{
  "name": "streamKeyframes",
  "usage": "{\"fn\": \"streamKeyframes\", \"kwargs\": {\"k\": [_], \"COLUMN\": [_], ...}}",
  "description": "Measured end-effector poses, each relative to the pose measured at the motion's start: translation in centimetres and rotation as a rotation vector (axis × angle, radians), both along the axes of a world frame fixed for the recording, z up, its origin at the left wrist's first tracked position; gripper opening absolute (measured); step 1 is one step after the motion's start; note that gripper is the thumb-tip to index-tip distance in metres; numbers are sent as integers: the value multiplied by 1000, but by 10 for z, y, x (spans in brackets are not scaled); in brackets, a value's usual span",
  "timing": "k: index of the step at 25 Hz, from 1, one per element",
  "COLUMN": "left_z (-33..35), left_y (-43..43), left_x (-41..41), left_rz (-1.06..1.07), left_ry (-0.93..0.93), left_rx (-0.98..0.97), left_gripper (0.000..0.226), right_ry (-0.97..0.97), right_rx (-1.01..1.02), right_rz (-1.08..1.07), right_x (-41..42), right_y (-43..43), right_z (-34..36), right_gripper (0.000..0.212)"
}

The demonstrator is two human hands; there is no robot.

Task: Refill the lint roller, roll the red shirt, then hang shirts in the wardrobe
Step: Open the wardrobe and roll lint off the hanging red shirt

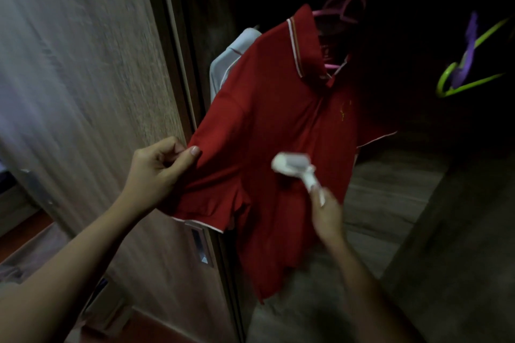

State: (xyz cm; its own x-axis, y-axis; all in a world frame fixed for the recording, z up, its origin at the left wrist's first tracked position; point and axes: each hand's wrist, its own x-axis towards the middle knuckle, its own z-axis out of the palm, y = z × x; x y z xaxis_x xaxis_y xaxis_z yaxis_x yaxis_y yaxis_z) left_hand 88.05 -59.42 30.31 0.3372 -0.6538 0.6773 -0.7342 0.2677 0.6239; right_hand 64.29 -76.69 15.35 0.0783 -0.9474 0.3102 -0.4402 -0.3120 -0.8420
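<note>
A red polo shirt (273, 131) with white trim hangs on a pink hanger (345, 5) inside the dark wardrobe. My left hand (158, 167) pinches the shirt's sleeve edge and pulls it out to the left. My right hand (326, 214) grips the white handle of the lint roller (292, 164), whose head lies against the shirt's front, low on the chest. A pale grey shirt (231, 56) hangs behind the red one, mostly hidden.
The wooden wardrobe door (92, 86) stands open on the left, with a metal recessed handle (202, 248). Green and purple hangers (468, 64) hang at the right in the dark. The wardrobe's wooden floor (384, 209) shows below the shirt.
</note>
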Motion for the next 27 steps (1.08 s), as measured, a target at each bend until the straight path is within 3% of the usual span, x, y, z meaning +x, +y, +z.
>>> {"fn": "streamKeyframes", "kwargs": {"k": [4, 6, 10, 13, 16, 20, 22, 27], "left_z": [2, 3, 3, 3, 6, 5, 5, 6], "left_y": [1, 1, 2, 1, 0, 0, 0, -1], "left_x": [-1, -1, -3, -5, -5, -6, -7, -3], "left_rz": [2, 13, 5, 2, 0, 10, 16, 9], "left_ry": [-12, 8, 6, -8, -5, 2, -2, 24], "left_rx": [-5, -12, -3, 4, 6, -2, 0, -3], "left_gripper": [32, 32, 33, 33, 34, 36, 39, 35], "right_ry": [-185, -201, -62, -34, -157, -166, -130, -12], "right_rx": [-200, -180, 83, 187, 48, -104, -55, 275], "right_rz": [-164, -136, 61, 15, -171, -195, -130, 60], "right_x": [-31, -25, 4, -2, -13, -36, -30, -8], "right_y": [-71, -75, -8, 9, -54, -119, -112, -7], "right_z": [115, 121, -10, -47, 22, 107, 81, -85], "right_gripper": [39, 39, 35, 60, 45, 42, 38, 31]}}
